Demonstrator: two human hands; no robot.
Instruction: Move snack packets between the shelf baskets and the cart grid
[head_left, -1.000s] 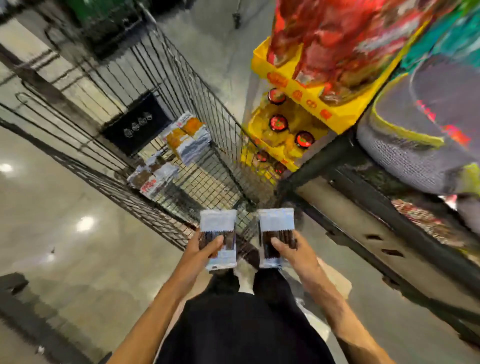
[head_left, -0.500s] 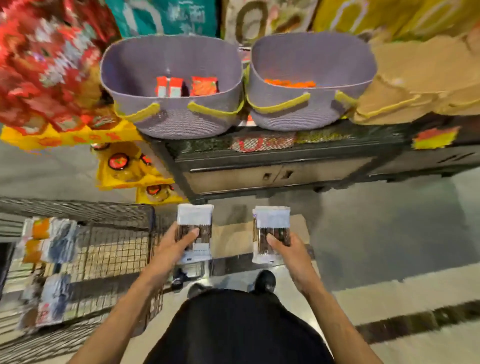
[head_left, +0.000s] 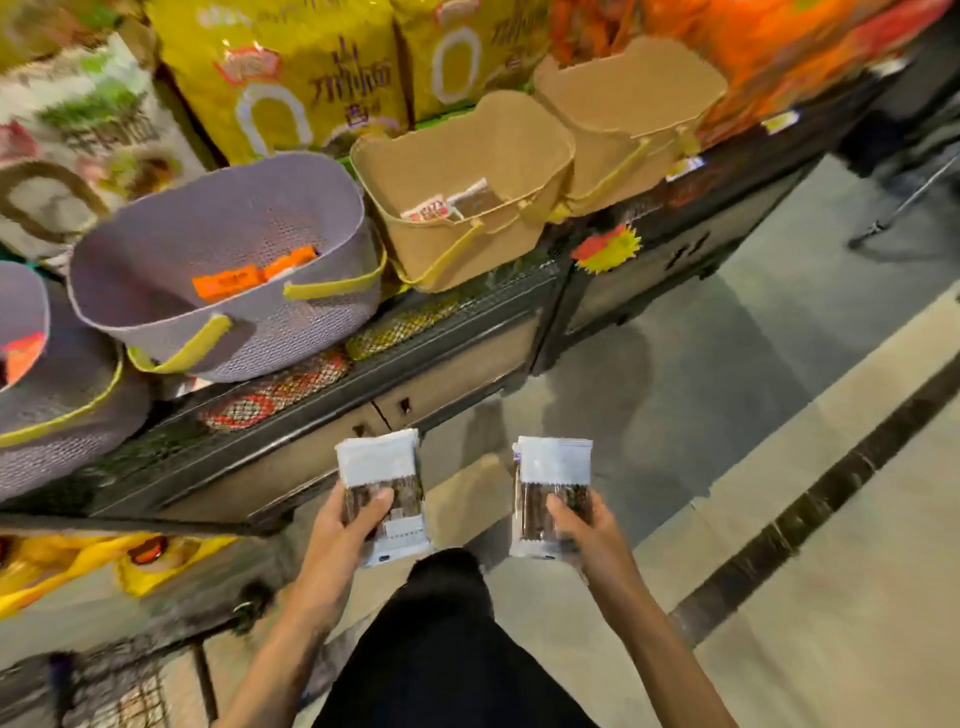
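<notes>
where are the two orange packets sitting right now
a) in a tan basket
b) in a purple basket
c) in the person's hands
B: the orange packets lie on the bottom of the purple basket with yellow handles, while the tan basket beside it holds a brown packet and a white packet.

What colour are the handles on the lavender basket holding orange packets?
Yellow handles on the lavender basket; head view shows them best.
</notes>
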